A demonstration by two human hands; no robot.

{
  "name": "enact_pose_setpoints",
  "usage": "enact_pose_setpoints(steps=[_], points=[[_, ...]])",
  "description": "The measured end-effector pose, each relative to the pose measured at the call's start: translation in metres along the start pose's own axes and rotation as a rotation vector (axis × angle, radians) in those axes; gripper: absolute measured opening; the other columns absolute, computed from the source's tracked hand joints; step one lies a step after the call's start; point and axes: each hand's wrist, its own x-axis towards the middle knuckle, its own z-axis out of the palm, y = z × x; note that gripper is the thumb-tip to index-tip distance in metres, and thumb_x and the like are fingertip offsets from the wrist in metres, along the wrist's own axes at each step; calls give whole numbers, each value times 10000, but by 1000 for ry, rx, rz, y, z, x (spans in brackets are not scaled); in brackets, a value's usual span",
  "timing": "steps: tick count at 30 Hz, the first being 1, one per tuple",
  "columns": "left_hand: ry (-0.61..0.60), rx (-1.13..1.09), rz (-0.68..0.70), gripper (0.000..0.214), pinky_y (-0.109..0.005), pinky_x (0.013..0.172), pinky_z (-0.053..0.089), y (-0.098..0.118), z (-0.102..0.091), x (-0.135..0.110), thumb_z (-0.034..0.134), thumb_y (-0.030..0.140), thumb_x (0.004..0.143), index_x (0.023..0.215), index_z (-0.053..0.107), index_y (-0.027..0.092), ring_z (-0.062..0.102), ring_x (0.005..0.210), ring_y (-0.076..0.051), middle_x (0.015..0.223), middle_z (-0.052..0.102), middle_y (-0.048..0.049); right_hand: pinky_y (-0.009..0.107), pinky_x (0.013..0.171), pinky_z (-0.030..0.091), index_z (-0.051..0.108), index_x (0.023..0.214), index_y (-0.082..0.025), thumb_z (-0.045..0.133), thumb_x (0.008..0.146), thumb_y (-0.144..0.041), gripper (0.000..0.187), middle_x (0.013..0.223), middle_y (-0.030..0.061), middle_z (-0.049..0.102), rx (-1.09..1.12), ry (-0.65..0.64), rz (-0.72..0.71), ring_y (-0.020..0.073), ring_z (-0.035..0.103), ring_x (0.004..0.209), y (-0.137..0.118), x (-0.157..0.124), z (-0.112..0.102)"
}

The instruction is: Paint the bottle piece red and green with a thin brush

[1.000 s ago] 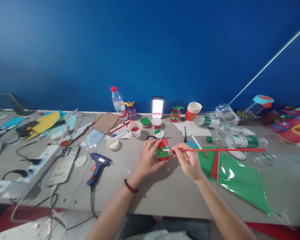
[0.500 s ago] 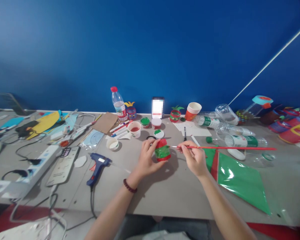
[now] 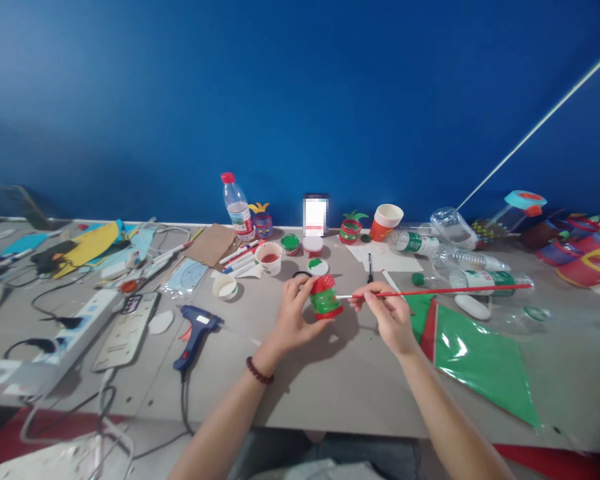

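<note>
Between the thumb and fingers of my left hand [image 3: 295, 313] is a small plastic bottle piece [image 3: 325, 303], tilted, with a red top and bottom and a green painted band around its middle. My right hand [image 3: 387, 317] pinches a long red paintbrush [image 3: 445, 291] near its metal collar. The brush tip meets the right side of the green band. Behind the piece lie a white lid with green paint [image 3: 318, 267], an open green paint jar [image 3: 290, 245] and another paint jar [image 3: 313, 247]. A paper cup of reddish liquid [image 3: 269, 258] stands to their left.
A blue glue gun [image 3: 196, 333] lies left of my arms, beside power strips [image 3: 80, 333] and cables. Plastic bottles [image 3: 485, 281] and a green packet [image 3: 485, 360] lie to the right. A phone [image 3: 315, 215] stands against the blue wall, near a finished-looking red and green pot [image 3: 351, 231].
The brush has shifted a little to the left along the piece, and its back end has dipped nearer. The bottle piece has turned slightly in my left hand.
</note>
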Motion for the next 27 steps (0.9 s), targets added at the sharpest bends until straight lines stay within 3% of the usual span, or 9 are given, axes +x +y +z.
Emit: enact_pose_setpoints(steps=[4, 16, 21, 27], points=[[19, 4, 27, 786, -518, 1012, 435, 0, 0, 0, 751, 438, 809, 1470, 361, 270, 471, 1198, -306, 1302, 473, -137, 276, 633, 571, 678, 873, -203, 563, 960, -359, 212, 773, 46, 716, -55, -35, 6, 167, 684, 693, 1, -1, 4], [9, -5, -12, 792, -509, 1006, 435, 2, -3, 0, 757, 462, 799, 1466, 371, 279, 476, 1186, -306, 1287, 476, -130, 288, 609, 571, 668, 817, -190, 576, 938, -406, 264, 757, 55, 703, -247, 55, -9, 180, 684, 671, 10, 6, -15], [-4, -5, -30, 778, -517, 999, 445, 3, -5, 0, 750, 440, 810, 1465, 360, 285, 474, 1188, -308, 1288, 464, -129, 314, 614, 572, 680, 815, -196, 614, 915, -413, 249, 717, 45, 709, -110, 150, 7, 178, 667, 628, 6, 5, -13], [16, 36, 28, 759, -527, 1003, 442, -1, 1, -1, 734, 407, 820, 1466, 357, 278, 480, 1194, -311, 1291, 478, -132, 311, 608, 571, 678, 841, -203, 579, 937, -418, 255, 753, 52, 704, -40, -16, 25, 183, 669, 657, -4, -3, 7]])
